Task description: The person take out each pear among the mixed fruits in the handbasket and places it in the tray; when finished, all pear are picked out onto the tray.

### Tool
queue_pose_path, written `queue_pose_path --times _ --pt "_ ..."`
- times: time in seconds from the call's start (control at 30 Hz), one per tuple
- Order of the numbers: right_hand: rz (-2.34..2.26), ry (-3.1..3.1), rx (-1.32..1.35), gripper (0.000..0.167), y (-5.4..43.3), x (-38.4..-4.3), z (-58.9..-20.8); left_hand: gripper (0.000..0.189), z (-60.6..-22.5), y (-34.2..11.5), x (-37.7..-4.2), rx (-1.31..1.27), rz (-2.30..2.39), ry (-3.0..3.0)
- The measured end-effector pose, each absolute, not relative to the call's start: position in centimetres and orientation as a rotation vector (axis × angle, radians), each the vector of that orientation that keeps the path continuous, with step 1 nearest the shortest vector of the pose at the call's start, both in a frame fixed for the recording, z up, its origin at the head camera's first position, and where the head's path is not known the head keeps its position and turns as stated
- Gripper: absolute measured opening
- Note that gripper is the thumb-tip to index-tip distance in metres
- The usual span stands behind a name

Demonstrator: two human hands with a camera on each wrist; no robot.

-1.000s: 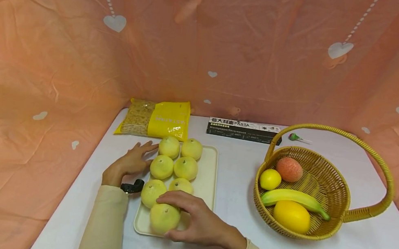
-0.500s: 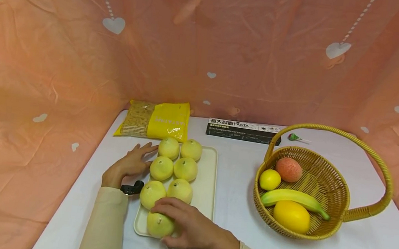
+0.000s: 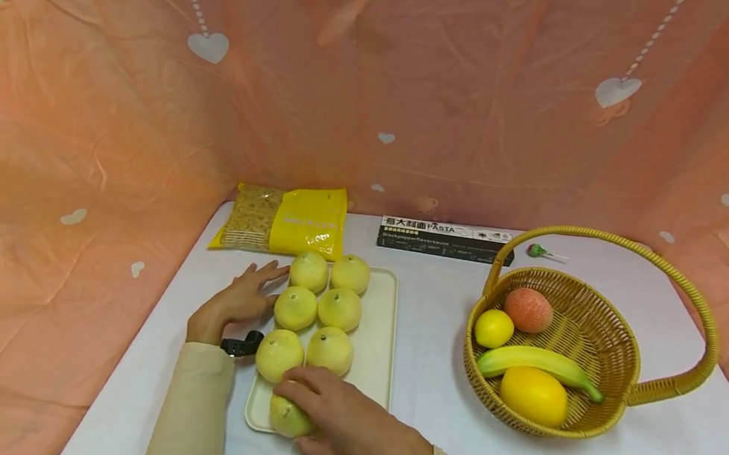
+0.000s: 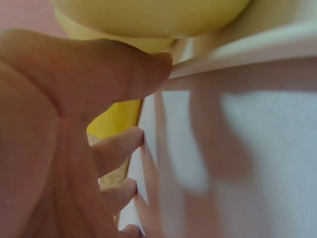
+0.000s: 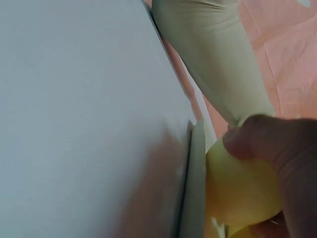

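My right hand (image 3: 342, 420) grips a round pale yellow-green fruit (image 3: 289, 417) low at the near end of a cream tray (image 3: 381, 319). In the right wrist view the thumb presses on this fruit (image 5: 242, 183) beside the tray rim (image 5: 198, 183). Two rows of similar fruits (image 3: 296, 308) stand farther up the tray. My left hand (image 3: 240, 300) lies along the tray's left edge with its fingers extended. In the left wrist view its thumb (image 4: 133, 69) touches the tray rim under a fruit (image 4: 153, 17), and the other fingertips rest on the white tabletop.
A wicker basket (image 3: 624, 347) on the right holds a banana (image 3: 538, 364), a large yellow fruit (image 3: 533, 397), a lemon (image 3: 494, 329) and a reddish round fruit (image 3: 528, 310). Behind lie a yellow pasta bag (image 3: 307, 221), a black pasta box (image 3: 443, 244) and a lollipop (image 3: 537, 251).
My right hand has moved slightly left and down with the fruit, bringing it to the tray's near end. The fruit behind it has come more into view. My left hand stays in place.
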State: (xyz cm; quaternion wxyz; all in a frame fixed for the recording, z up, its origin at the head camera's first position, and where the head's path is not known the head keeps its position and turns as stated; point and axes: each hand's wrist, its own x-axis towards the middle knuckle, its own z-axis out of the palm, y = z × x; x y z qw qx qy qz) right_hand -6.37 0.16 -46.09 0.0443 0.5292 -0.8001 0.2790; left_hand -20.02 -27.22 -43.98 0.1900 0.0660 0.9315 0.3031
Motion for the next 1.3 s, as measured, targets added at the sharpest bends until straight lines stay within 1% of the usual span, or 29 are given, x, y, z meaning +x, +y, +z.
queue_pose_path --times 0.17,0.3,0.43,0.7,0.8,0.9,1.0,1.13,1.23,1.3 --pt "0.666 -2.409 1.541 0.065 0.0 -6.2 -45.3 0.068 -44.0 -27.3 -20.1 0.191 0.854 2.618" --pt "0.673 -2.417 1.528 0.062 0.3 -6.2 -44.9 0.068 -44.0 -27.2 -20.0 0.189 0.854 2.618" --pt "0.72 -2.413 1.554 0.061 0.7 -6.3 -45.0 0.067 -44.0 -27.2 -20.0 0.184 0.857 2.614" --pt "1.054 -2.262 1.544 0.063 3.5 -6.7 -44.4 0.067 -44.2 -27.3 -20.1 0.185 0.864 2.618" --pt "1.138 -2.199 1.472 0.062 5.6 -7.1 -43.6 0.067 -44.1 -27.3 -20.1 0.181 0.866 2.614" --pt "1.183 -2.223 1.339 0.059 8.7 -7.3 -42.3 0.066 -43.7 -27.3 -19.9 0.212 0.857 2.637" --pt "1.176 -2.249 1.211 0.055 12.2 -7.4 -40.6 0.062 -42.9 -27.7 -19.6 0.263 0.859 2.706" --pt "1.111 -2.148 1.124 0.05 17.0 -7.7 -37.8 0.058 -41.3 -28.9 -18.9 0.289 0.887 2.811" --pt "1.02 -2.071 1.058 0.055 20.5 -7.5 -35.0 0.057 -39.1 -30.0 -18.2 0.286 0.883 2.882" --pt "0.946 -2.062 0.98 0.063 22.8 -7.0 -33.0 0.056 -37.3 -30.7 -17.7 0.305 0.857 2.945"
